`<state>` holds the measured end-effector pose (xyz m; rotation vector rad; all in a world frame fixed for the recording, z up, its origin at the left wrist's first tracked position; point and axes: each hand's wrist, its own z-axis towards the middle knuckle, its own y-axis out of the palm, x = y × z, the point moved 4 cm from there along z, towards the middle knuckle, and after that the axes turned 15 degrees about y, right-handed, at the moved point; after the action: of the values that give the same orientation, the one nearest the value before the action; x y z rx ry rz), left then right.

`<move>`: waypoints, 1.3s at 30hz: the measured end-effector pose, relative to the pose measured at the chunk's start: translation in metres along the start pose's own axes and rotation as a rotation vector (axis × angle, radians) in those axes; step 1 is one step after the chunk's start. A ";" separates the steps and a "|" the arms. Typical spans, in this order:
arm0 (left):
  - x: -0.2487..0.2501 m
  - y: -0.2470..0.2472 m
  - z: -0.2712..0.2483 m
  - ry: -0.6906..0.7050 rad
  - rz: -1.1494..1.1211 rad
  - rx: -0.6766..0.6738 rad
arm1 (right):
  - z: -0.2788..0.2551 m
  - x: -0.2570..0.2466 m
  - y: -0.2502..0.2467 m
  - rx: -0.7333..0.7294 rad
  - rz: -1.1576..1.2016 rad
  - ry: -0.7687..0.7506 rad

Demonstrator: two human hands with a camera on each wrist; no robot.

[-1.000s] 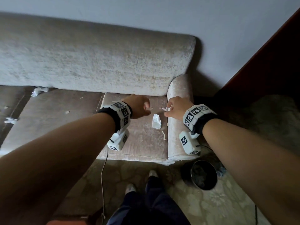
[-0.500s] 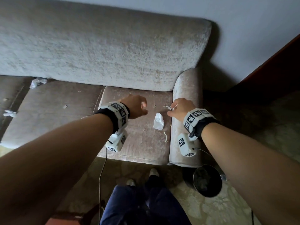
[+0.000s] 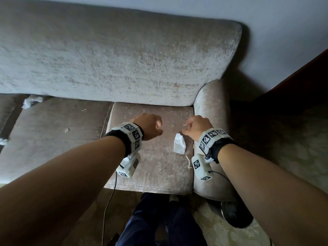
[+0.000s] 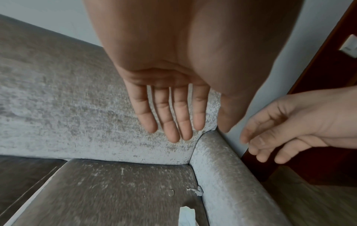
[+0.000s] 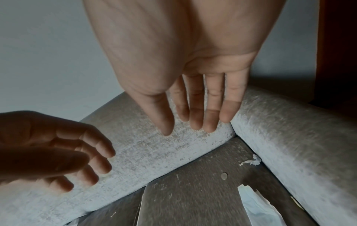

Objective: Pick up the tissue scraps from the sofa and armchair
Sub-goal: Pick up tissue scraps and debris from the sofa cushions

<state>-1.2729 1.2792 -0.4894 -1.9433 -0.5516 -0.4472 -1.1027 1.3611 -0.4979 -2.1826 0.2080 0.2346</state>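
Observation:
Both hands hover over the right seat cushion (image 3: 152,166) of the beige sofa. My left hand (image 3: 158,127) (image 4: 173,122) has straight fingers and holds nothing. My right hand (image 3: 186,129) (image 5: 193,119) is empty too, fingers relaxed, close to the armrest (image 3: 211,107). A folded white tissue piece (image 3: 179,144) (image 5: 257,209) lies on the cushion just below and between the hands. A small twisted scrap (image 3: 185,124) (image 4: 196,191) (image 5: 251,160) lies where the cushion meets the armrest, under the right fingers. A thin strip (image 3: 189,162) lies nearer the front edge.
More tissue scraps sit far left, one at the backrest seam (image 3: 32,102) and one at the frame edge (image 3: 3,141). A dark round bin (image 3: 234,217) stands on the patterned floor right of the armrest. Dark wooden furniture (image 3: 292,82) rises at right. My legs (image 3: 159,219) stand before the sofa.
The view has shifted closer to the sofa's right end. Both hands stay above the right cushion, a little farther apart. The small scrap stays by the right fingers.

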 end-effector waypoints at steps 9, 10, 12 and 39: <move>-0.064 0.021 0.053 -0.026 0.011 -0.052 | 0.081 -0.009 0.057 -0.034 0.005 0.046; -0.072 0.027 0.060 -0.033 0.000 -0.050 | 0.092 -0.010 0.065 -0.032 0.002 0.042; -0.085 0.043 0.073 -0.047 -0.032 -0.057 | 0.112 -0.012 0.084 -0.049 -0.019 0.037; -0.172 0.239 0.160 -0.149 -0.145 -0.137 | 0.234 0.092 0.278 -0.040 -0.126 0.166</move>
<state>-1.2707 1.3048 -0.8232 -2.0875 -0.7792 -0.4434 -1.0999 1.3846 -0.8716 -2.2469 0.1588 -0.0136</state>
